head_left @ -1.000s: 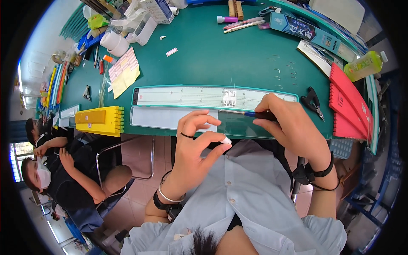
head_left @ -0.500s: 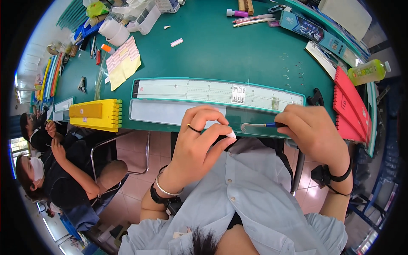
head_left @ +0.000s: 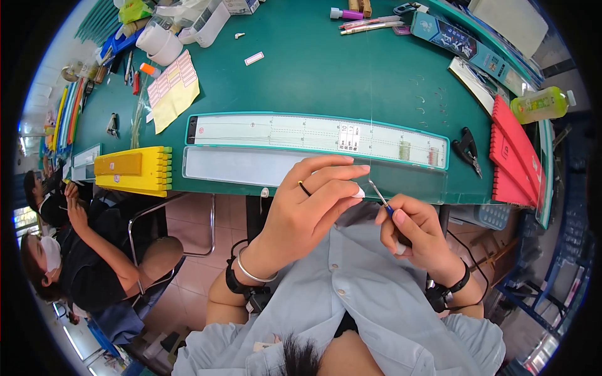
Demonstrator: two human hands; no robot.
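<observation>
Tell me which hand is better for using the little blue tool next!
Probably the right hand: it holds the blue tool by its handle, with the metal tip pointing up beside the left hand.

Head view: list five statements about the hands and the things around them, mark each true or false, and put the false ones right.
1. The right hand grips a slender tool with a metal shaft. True.
2. The left hand is spread wide open. False: its thumb and index finger are pinched together.
3. The long case is closed. False: it lies open.
4. The black-handled pliers lie between the long case and the red racks. True.
5. The yellow-green bottle is on the left, touching the yellow rack. False: it is on the right, by the red racks.
</observation>
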